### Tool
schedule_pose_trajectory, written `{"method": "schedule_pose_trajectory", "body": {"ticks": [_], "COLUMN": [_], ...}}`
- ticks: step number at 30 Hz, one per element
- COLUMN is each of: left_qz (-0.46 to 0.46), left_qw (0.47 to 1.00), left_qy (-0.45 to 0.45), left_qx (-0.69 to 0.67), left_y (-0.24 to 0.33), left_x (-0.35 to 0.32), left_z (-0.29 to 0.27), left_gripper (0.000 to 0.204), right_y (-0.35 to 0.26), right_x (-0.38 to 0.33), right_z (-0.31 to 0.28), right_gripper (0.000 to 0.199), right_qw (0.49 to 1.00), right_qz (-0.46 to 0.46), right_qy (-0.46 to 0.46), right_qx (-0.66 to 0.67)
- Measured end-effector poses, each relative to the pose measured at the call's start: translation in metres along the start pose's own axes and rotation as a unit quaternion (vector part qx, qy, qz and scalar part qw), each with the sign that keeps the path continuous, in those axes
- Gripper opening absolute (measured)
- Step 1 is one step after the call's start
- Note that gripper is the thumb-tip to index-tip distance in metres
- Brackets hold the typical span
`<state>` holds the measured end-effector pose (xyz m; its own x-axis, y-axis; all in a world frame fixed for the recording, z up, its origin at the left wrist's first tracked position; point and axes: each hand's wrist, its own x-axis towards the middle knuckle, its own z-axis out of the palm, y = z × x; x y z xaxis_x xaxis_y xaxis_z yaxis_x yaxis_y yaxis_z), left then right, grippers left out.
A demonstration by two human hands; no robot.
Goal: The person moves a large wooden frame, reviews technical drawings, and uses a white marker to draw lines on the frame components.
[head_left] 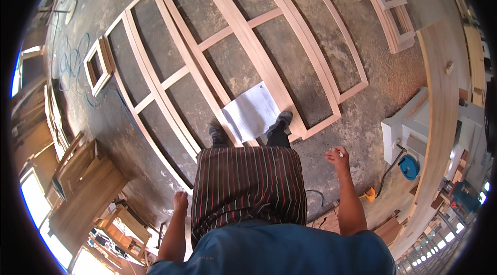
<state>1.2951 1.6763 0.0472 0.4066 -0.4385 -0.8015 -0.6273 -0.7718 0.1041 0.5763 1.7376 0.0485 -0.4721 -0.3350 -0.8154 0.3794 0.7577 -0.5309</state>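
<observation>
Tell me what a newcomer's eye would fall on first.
First, the large pale wooden frames laid out on the concrete floor, filling the upper middle of the view. Next, the white sheet lying across their near end, between two dark shoes. Then the bright blue round object at the right, beyond the right hand, which seems to hold a small white thing.

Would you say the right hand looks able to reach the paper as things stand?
Probably not without bending: the paper lies by the shoes, well below the right hand, though nothing seems to block the way.
</observation>
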Motion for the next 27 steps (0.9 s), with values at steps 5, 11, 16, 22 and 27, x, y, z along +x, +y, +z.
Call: {"method": "schedule_pose_trajectory", "body": {"ticks": [5, 11, 16, 22, 27], "left_qz": [0.277, 0.267, 0.307, 0.170, 0.106], "left_qw": [0.955, 0.957, 0.933, 0.970, 0.981], "left_qy": [0.014, -0.089, -0.056, -0.021, 0.038], "left_qx": [0.106, 0.067, 0.178, 0.172, 0.157], "left_y": [0.125, 0.212, 0.199, 0.154, 0.088], "left_x": [0.001, 0.036, 0.006, -0.115, -0.234], "left_z": [0.029, 0.044, 0.069, 0.127, 0.221], "left_gripper": [0.039, 0.035, 0.038, 0.059, 0.065], "right_y": [0.136, 0.302, 0.300, 0.273, 0.166], "right_x": [-0.085, -0.272, -0.281, -0.098, -0.006], "right_z": [-0.066, -0.071, -0.107, -0.196, -0.234], "right_gripper": [0.010, 0.010, 0.017, 0.016, 0.015], "right_qw": [0.997, 0.972, 0.954, 0.993, 0.997], "right_qz": [-0.020, 0.199, 0.216, 0.079, 0.007], "right_qy": [0.035, 0.117, 0.185, 0.070, -0.078], "right_qx": [0.071, 0.042, 0.093, 0.048, 0.006]}}
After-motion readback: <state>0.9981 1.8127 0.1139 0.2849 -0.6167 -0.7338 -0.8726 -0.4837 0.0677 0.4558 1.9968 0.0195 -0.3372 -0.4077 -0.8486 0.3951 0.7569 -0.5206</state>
